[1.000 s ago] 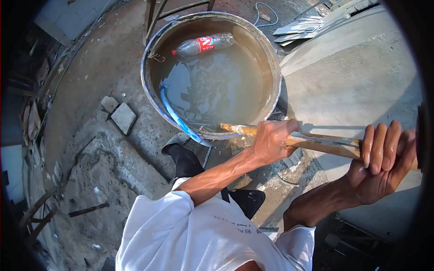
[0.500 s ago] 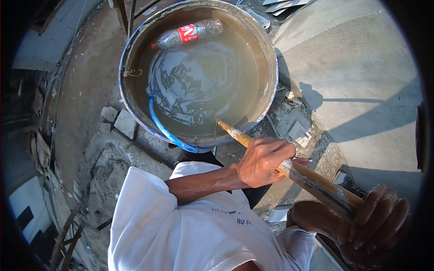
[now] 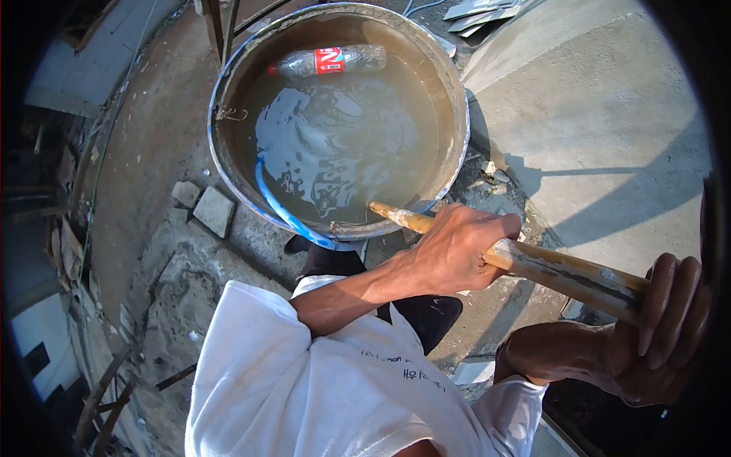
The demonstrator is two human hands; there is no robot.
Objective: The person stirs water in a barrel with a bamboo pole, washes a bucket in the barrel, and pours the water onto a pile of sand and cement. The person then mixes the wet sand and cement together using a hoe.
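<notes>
My left hand (image 3: pixel 463 247) is closed around the middle of a bamboo pole (image 3: pixel 567 278) with whitish smears on it. Farther along, at its thicker end, my right hand (image 3: pixel 668 327) grips the same pole, partly in shade at the frame's edge. The pole slants over the near rim of a round drum (image 3: pixel 215 152), and its thin end meets the murky water (image 3: pixel 403 141) inside; whatever lies below the surface is hidden. A clear plastic bottle (image 3: pixel 365 58) with a red label floats on the far side. One blue hose (image 3: pixel 276 202) hangs over the near-left rim into the water.
Broken concrete blocks (image 3: pixel 214 211) lie left of the drum. On the right rises a large curved concrete surface (image 3: pixel 594 91) carrying shadows. Thin sheets (image 3: pixel 480 14) are stacked at the top, and wooden sticks (image 3: pixel 103 396) stand at lower left.
Both hands have shifted up and to the right with the pole, which now lies at a flatter angle. The bottle has turned slightly in the water, and the ripples differ.
</notes>
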